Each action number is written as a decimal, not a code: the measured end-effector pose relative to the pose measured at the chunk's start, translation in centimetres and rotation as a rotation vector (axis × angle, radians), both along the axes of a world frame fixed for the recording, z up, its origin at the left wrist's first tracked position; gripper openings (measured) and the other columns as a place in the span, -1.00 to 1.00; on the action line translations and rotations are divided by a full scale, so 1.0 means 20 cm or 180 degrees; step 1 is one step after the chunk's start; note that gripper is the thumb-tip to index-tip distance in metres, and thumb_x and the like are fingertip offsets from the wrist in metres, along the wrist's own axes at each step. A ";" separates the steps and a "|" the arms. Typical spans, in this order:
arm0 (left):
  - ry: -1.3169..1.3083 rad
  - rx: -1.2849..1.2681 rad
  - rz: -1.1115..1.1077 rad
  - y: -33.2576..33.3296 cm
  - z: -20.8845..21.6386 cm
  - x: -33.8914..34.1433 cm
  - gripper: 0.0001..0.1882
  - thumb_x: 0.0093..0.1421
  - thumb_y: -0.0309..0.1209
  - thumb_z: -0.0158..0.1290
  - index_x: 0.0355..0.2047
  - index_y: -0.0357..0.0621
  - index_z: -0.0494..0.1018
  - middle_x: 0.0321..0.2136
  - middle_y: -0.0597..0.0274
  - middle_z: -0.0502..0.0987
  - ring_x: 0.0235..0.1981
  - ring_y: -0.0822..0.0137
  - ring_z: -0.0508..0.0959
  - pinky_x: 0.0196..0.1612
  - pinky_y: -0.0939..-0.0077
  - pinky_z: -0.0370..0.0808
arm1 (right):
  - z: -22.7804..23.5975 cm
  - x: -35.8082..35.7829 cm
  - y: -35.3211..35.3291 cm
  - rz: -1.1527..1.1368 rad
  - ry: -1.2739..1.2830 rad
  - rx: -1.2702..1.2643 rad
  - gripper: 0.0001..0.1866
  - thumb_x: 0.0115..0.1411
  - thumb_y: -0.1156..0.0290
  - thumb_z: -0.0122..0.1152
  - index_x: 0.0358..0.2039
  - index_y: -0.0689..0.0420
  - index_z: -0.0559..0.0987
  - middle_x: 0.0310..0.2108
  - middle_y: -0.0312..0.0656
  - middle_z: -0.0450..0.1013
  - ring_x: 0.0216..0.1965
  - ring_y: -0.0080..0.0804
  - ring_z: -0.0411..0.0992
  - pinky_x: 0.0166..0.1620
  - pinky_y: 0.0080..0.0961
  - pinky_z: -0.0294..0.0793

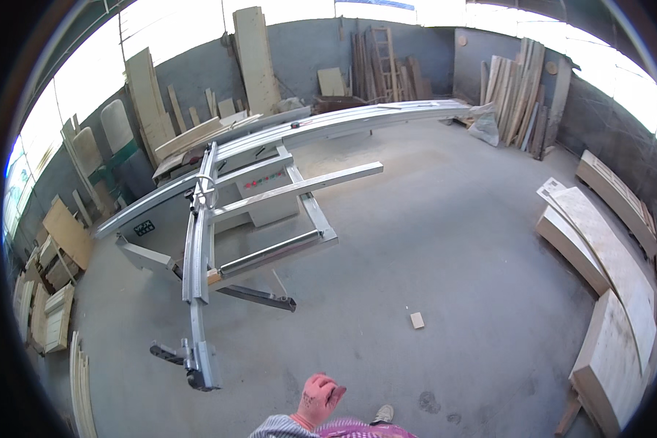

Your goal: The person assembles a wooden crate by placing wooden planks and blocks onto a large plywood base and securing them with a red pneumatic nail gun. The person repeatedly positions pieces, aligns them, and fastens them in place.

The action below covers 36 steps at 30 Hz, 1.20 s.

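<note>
My left hand [319, 400], in a pink work glove with a striped grey sleeve behind it, hangs over the floor near the lower edge. Its fingers are curled in and nothing shows in them. It touches nothing; ahead and to the left stands a sliding table saw [250, 204] with a long aluminium carriage, an outrigger frame and a crosscut fence. The black-ended stop [190, 361] at the fence's near end is the part closest to the hand. A small wooden offcut [417, 320] lies on the floor ahead to the right. My right hand is out of view.
Stacks of large wooden boards [612, 350] line the right side. Planks and a wooden ladder [384, 66] lean on the back wall. Scrap boards [55, 321] and long strips [80, 387] lie along the left. My shoe [384, 414] shows on the grey floor [387, 255].
</note>
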<state>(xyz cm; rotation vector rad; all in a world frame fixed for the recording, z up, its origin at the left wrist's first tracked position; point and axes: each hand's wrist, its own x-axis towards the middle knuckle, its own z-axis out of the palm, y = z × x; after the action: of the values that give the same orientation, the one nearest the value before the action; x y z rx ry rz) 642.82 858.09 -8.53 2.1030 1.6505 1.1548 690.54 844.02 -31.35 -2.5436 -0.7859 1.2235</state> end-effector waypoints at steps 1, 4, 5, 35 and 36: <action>0.0007 0.0020 0.0072 0.17 0.02 0.03 -0.78 0.11 -0.34 0.20 -0.57 -0.17 0.45 -0.49 0.16 0.51 -0.33 0.03 0.51 -0.06 0.11 0.45 | 0.02 0.09 0.36 0.0143 -0.0064 0.0181 -0.68 0.11 0.26 0.07 -0.53 0.29 0.56 -0.60 -0.02 0.51 -0.52 -0.30 0.49 -0.44 -0.32 0.45; -0.0142 0.0054 0.0371 0.66 0.03 0.09 -0.81 0.11 -0.37 0.18 -0.54 -0.19 0.46 -0.47 0.12 0.51 -0.29 -0.04 0.50 -0.05 0.08 0.43 | 0.16 0.22 1.65 0.0631 -0.0380 0.1082 -0.69 0.11 0.28 0.05 -0.52 0.29 0.56 -0.60 -0.01 0.51 -0.52 -0.30 0.49 -0.46 -0.31 0.44; -0.0184 0.0040 0.0528 0.83 0.00 0.10 -0.82 0.11 -0.38 0.18 -0.53 -0.19 0.46 -0.47 0.12 0.51 -0.29 -0.05 0.50 -0.05 0.08 0.43 | 0.24 0.20 2.09 0.0897 -0.0463 0.1676 -0.70 0.13 0.29 0.07 -0.52 0.31 0.55 -0.65 -0.08 0.47 -0.57 -0.36 0.46 -0.50 -0.38 0.42; 0.0484 -0.0994 0.3625 5.59 -0.43 -0.05 -0.80 0.02 -0.24 0.16 -0.36 -0.01 0.55 -0.21 0.28 0.58 -0.03 0.11 0.48 0.25 -0.27 0.01 | 0.25 -0.13 8.30 0.2288 -0.0868 0.0434 -0.69 0.22 0.32 0.03 -0.14 0.29 0.51 -0.27 0.00 0.56 -0.30 -0.23 0.52 -0.25 -0.30 0.50; 0.0499 -0.1052 0.3653 5.59 -0.43 -0.06 -0.81 0.01 -0.25 0.16 -0.37 -0.01 0.55 -0.23 0.28 0.58 -0.06 0.12 0.49 0.25 -0.27 0.02 | 0.28 -0.41 8.67 0.2719 -0.1282 0.1250 -0.77 0.20 0.34 0.07 -0.30 0.27 0.52 -0.40 0.00 0.55 -0.36 -0.15 0.52 -0.28 -0.26 0.49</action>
<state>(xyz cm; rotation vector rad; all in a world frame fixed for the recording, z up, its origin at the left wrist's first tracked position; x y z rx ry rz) 641.65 969.82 -17.22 0.9680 2.9855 0.7977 682.25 1017.36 -25.69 -2.1660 -2.1041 0.5808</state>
